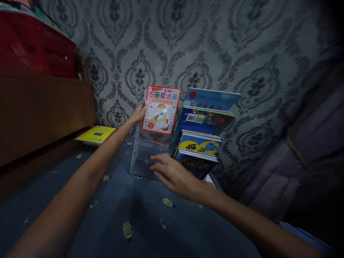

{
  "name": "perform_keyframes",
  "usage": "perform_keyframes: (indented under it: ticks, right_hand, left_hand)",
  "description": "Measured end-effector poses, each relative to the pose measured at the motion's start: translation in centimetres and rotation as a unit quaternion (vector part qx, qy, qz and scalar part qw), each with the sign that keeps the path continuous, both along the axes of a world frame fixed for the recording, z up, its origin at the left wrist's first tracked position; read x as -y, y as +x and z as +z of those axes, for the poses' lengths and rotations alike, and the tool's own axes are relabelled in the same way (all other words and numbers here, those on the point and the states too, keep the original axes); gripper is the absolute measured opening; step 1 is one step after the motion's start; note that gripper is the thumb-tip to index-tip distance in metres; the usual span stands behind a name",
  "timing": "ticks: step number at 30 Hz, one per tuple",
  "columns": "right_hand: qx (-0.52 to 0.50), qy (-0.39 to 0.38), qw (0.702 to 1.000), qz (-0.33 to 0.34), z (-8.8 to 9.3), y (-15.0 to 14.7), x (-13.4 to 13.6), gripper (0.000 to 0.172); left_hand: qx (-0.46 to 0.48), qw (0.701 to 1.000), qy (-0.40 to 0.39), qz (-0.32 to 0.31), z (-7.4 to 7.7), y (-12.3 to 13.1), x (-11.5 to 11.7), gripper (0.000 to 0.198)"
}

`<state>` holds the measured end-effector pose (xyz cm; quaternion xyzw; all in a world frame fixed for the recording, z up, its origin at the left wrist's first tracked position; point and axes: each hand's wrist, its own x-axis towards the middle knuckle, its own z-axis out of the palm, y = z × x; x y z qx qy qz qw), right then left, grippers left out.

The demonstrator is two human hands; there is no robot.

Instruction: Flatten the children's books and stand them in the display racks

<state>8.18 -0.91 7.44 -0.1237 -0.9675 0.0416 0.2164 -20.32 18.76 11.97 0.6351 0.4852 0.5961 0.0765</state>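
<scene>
My left hand (139, 113) is at the left edge of a red-bordered children's book (160, 111), its fingers pinching that edge and partly hidden. The book stands upright, cover towards me, at the back of a clear plastic rack (142, 157). Over the front of the rack, my right hand (177, 175) has its fingers apart and holds nothing. Just behind it, the rack's right side carries a light-blue book (212, 98), a dark-blue book (201, 120), several yellow-and-blue books (200, 144) and dark books (195, 165) in front.
A yellow book (96, 134) lies flat at the left, beside a brown wooden cabinet (43, 111) with a red basket (37, 43) on top. Patterned wallpaper (172, 43) rises behind the rack. Tied purple-grey curtain fabric (290, 150) hangs at right. Dark-blue patterned cloth (145, 222) covers the surface.
</scene>
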Motion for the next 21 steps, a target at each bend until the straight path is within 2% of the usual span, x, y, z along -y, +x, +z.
perform_keyframes:
  ticks: [2, 4, 7, 10, 13, 16, 18, 21]
  right_hand:
    - [0.002, -0.088, 0.996, 0.01, -3.2, -0.1, 1.1, 0.025]
    - [-0.004, -0.174, 0.985, -0.012, -7.0, -0.2, 2.1, 0.025]
    - [-0.019, -0.258, 0.964, -0.062, -12.5, 0.0, 3.4, 0.028]
    - [-0.052, -0.317, 0.945, -0.057, -16.2, 0.2, 4.5, 0.03]
    - [-0.112, -0.362, 0.923, -0.058, -17.9, 0.2, 5.1, 0.031]
    - [-0.148, -0.382, 0.91, -0.067, -18.4, 0.0, 5.2, 0.03]
    - [-0.156, -0.384, 0.908, -0.067, -18.5, -0.2, 5.2, 0.03]
    - [-0.16, -0.387, 0.906, -0.062, -18.5, -0.3, 5.2, 0.03]
  left_hand:
    - [-0.003, 0.998, 0.0, 0.062, -0.9, -0.4, 1.3, 0.031]
    - [-0.012, 0.993, -0.003, 0.121, -2.3, -1.1, 3.2, 0.035]
    - [-0.044, 0.979, -0.03, 0.196, -5.2, -3.1, 6.6, 0.036]
    - [-0.089, 0.954, -0.094, 0.271, -8.3, -6.5, 10.1, 0.036]
    - [-0.141, 0.917, -0.178, 0.328, -10.9, -10.2, 13.0, 0.042]
    - [-0.2, 0.881, -0.263, 0.338, -13.1, -13.0, 15.0, 0.061]
    - [-0.244, 0.861, -0.3, 0.331, -14.1, -14.2, 15.8, 0.064]
    - [-0.307, 0.833, -0.324, 0.327, -14.9, -15.1, 16.2, 0.055]
